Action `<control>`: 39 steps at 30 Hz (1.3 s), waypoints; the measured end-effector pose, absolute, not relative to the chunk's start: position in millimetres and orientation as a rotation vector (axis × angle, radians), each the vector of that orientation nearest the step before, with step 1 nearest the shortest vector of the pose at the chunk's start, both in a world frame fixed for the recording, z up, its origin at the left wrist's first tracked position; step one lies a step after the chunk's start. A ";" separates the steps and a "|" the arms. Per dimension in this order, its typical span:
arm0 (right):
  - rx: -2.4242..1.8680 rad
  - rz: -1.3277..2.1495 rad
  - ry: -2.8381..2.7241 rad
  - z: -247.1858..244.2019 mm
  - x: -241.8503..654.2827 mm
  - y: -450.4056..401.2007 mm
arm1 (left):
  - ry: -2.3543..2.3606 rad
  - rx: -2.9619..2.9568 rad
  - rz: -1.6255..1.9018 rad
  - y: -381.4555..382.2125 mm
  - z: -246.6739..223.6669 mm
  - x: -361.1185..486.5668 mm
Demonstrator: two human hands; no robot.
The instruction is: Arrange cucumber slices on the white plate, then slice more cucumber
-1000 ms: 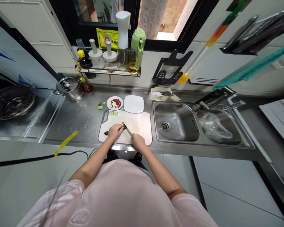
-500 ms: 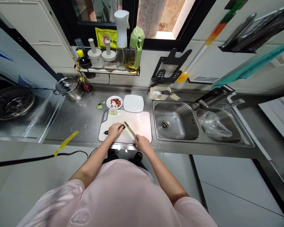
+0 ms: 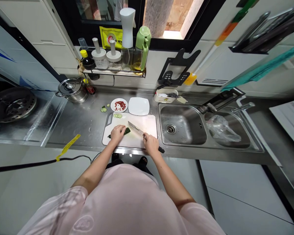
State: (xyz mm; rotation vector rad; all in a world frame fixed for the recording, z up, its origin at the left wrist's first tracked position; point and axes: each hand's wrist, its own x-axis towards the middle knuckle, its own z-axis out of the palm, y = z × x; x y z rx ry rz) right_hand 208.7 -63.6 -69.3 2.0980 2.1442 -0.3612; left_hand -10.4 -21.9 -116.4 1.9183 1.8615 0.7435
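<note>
My left hand [image 3: 117, 133] is closed over a dark green cucumber [image 3: 127, 131] lying on the white cutting board [image 3: 147, 125]. The cucumber's cut end shows past my fingers on the right, and its tip pokes out on the left. In my right hand [image 3: 151, 144] is a kitchen knife [image 3: 136, 129]. Its blade points up and left over the board, a little apart from the cucumber, and the black handle end sticks out behind my palm. A few thin cucumber slices [image 3: 117, 116] lie at the board's upper left.
Behind the board are a round plate [image 3: 112, 105] of chopped red pieces and a white square plate [image 3: 138, 106]. Cucumber scraps [image 3: 103, 109] and a steel pot [image 3: 73, 92] are to the left. On the right is a double sink [image 3: 183, 124] with a plastic bag [image 3: 221, 128].
The knife has moved right, away from the cucumber, and its blade has turned flatter. My right hand has shifted right, uncovering the handle end. My left hand stays on the cucumber.
</note>
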 end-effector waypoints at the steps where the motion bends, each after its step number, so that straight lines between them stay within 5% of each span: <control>1: 2.108 -0.345 2.154 -69.6 208.8 -63.4 | 1.877 1.907 0.781 -21.0 -115.2 -10.5; 7: 2.146 -0.204 2.223 -75.1 209.8 -60.1 | 1.920 1.912 0.942 -14.4 -100.4 -3.9; 15: 2.093 -0.082 2.365 -84.2 212.3 -59.7 | 1.684 2.175 0.674 -4.2 -84.7 14.2; 39: 2.103 -0.189 2.258 -87.2 223.4 -60.4 | 1.731 1.890 0.662 0.3 -80.8 28.8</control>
